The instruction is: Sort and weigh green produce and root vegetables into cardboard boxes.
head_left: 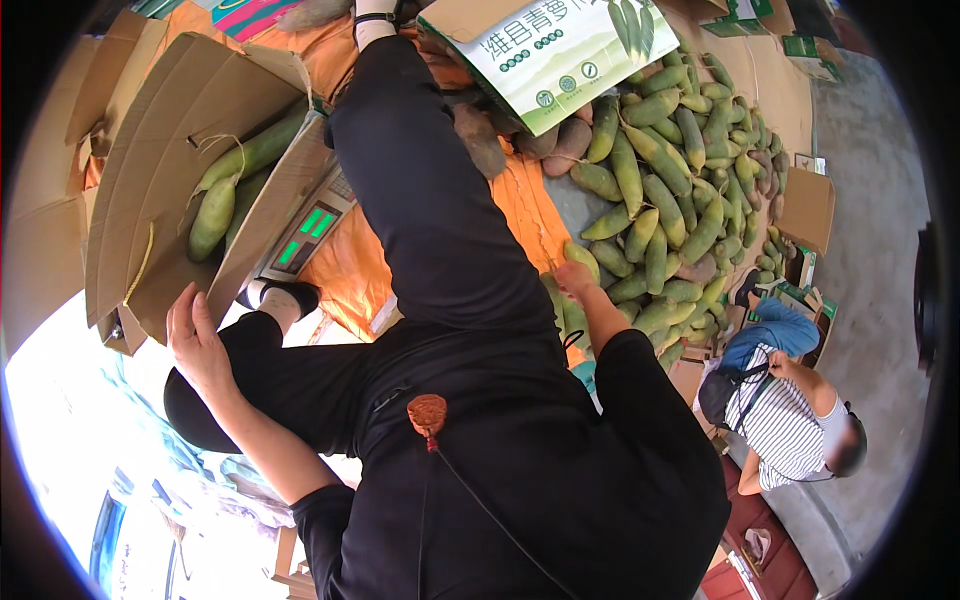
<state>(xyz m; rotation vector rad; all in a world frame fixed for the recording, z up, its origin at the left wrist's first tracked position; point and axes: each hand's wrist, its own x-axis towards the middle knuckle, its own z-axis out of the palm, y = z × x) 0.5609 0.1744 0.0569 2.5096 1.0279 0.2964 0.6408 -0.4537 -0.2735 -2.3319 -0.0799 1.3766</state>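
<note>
A person in black clothing sits among a harvest of long green radishes, seen from a head-worn camera looking down. The left hand rests on the lower edge of an open brown cardboard box, palm against the flap, fingers spread apart and lying flat on the cardboard rather than closed around it. Inside the box lie several green radishes, the nearest just above the left hand. Beside the box, on its right, sits a weighing scale with a lit green display, resting on an orange sheet that covers the floor. The right hand reaches to the near edge of the radish pile, well right of the box; its fingers close on one pale green radish at the pile's lower left corner. A printed green-and-white carton lies tipped against the top of the pile, further right of the box. Beyond the pile, far to the box's right, another person in a striped shirt crouches beside smaller cartons.
</note>
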